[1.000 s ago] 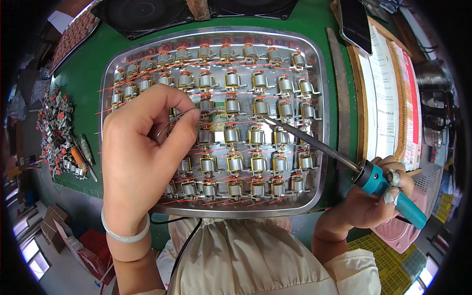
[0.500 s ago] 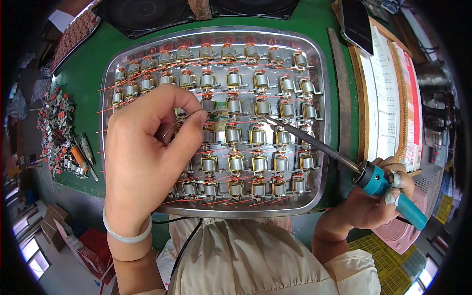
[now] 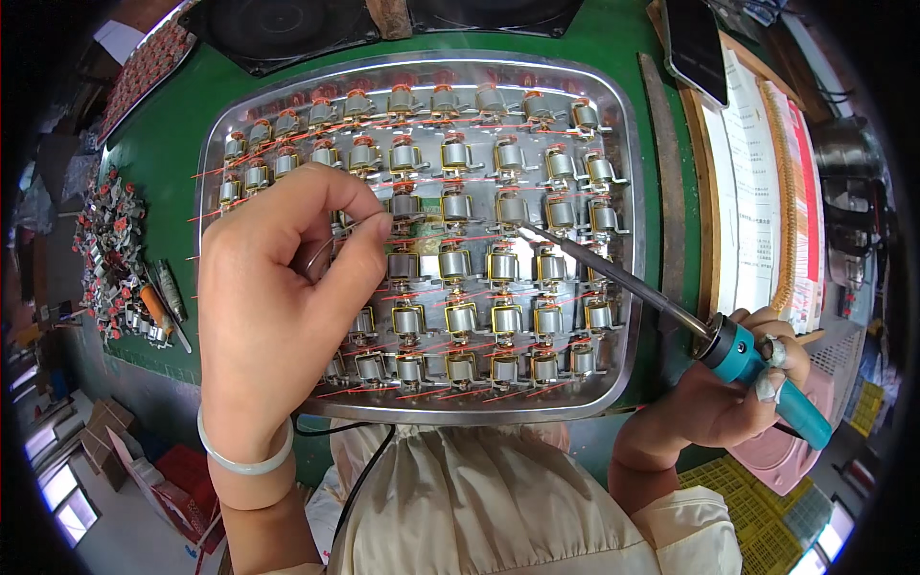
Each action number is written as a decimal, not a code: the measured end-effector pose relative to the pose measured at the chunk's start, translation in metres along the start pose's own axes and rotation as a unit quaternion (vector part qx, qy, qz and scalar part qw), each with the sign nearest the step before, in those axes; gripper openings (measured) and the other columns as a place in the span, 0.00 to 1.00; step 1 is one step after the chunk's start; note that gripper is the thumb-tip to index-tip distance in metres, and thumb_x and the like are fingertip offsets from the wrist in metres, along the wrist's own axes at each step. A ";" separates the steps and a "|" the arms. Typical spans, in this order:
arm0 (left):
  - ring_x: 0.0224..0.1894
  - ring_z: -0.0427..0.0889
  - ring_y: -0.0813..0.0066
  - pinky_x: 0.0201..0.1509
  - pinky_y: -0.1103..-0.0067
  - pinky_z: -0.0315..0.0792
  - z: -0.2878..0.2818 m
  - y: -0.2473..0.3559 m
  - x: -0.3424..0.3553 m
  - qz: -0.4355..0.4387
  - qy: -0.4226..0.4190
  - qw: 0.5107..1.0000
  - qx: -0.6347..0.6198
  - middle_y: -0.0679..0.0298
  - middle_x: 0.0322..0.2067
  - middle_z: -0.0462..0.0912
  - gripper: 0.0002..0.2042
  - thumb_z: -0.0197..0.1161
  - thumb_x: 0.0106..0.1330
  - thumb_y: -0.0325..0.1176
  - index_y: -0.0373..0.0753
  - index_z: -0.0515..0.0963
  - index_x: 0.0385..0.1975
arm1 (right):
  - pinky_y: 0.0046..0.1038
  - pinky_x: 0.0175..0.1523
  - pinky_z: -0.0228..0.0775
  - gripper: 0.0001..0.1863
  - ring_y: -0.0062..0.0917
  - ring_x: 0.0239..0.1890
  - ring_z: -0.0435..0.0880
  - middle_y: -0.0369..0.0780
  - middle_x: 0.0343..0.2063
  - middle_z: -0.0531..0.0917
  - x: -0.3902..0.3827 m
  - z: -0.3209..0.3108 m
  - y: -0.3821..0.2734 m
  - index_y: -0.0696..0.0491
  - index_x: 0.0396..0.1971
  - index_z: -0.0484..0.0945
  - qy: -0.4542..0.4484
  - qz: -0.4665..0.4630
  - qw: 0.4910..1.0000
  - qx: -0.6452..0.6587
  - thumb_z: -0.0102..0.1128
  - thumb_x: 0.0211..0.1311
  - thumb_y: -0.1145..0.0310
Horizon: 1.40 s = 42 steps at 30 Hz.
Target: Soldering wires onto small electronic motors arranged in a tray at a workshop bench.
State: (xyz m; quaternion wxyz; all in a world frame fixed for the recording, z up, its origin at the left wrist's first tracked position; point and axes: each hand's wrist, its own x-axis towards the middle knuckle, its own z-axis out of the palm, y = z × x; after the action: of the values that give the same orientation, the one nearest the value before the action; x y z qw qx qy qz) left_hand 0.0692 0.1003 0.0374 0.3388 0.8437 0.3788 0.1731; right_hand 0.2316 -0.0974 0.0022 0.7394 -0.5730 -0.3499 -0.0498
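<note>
My left hand (image 3: 273,297) is over the left part of a shiny metal tray (image 3: 422,416), thumb and forefinger pinched on a thin silvery solder wire (image 3: 319,253). The wire's far end is hard to make out. At the right, my right hand (image 3: 724,407) grips the teal handle of a soldering iron (image 3: 640,287). Its tip points left, at the lower edge of a small silver motor (image 3: 512,207) in the tray; whether they touch I cannot tell. Rows of similar motors with thin red wires fill the tray, some hidden beneath my left hand.
Small red-and-metal parts (image 3: 110,249) lie heaped on the green table at left, beside an orange-handled tool (image 3: 153,307). Black square fans or speakers (image 3: 278,34) stand behind the tray. A metal strip (image 3: 664,182), a phone (image 3: 695,48) and papers (image 3: 747,192) lie at right.
My left hand has shifted slightly left, still pinching the solder wire. The soldering iron has moved a little to the right, its tip still near the same motor.
</note>
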 end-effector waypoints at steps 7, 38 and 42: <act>0.09 0.53 0.84 0.13 0.84 0.48 0.002 0.003 0.001 0.006 -0.016 1.000 0.006 0.68 0.06 0.55 0.03 0.57 0.44 0.25 0.35 0.70 0.17 | 0.19 0.20 0.53 0.13 0.21 0.18 0.60 0.39 0.16 0.64 -0.001 0.001 0.000 0.58 0.23 0.65 0.000 0.005 1.000 -0.017 0.51 0.47 0.63; 0.13 0.49 0.90 0.15 0.88 0.43 -0.019 -0.015 -0.008 -0.043 0.023 0.998 -0.035 0.75 0.09 0.53 0.03 0.57 0.45 0.24 0.33 0.70 0.18 | 0.20 0.24 0.53 0.13 0.22 0.20 0.60 0.40 0.18 0.64 -0.008 0.018 -0.008 0.58 0.24 0.64 -0.051 -0.012 0.999 -0.005 0.45 0.47 0.62; 0.12 0.51 0.87 0.15 0.86 0.46 -0.017 -0.017 -0.008 -0.039 0.021 0.998 -0.032 0.71 0.07 0.54 0.03 0.57 0.44 0.24 0.34 0.70 0.18 | 0.20 0.24 0.53 0.13 0.23 0.20 0.60 0.40 0.18 0.65 -0.010 0.023 -0.002 0.58 0.26 0.65 -0.063 -0.012 0.998 -0.007 0.45 0.47 0.63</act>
State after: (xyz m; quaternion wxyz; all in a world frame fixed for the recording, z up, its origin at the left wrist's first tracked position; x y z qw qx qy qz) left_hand 0.0463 0.1100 0.0370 0.3643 0.8128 0.4130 0.1899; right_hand 0.2123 -0.0807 0.0009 0.7111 -0.5762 -0.4021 -0.0250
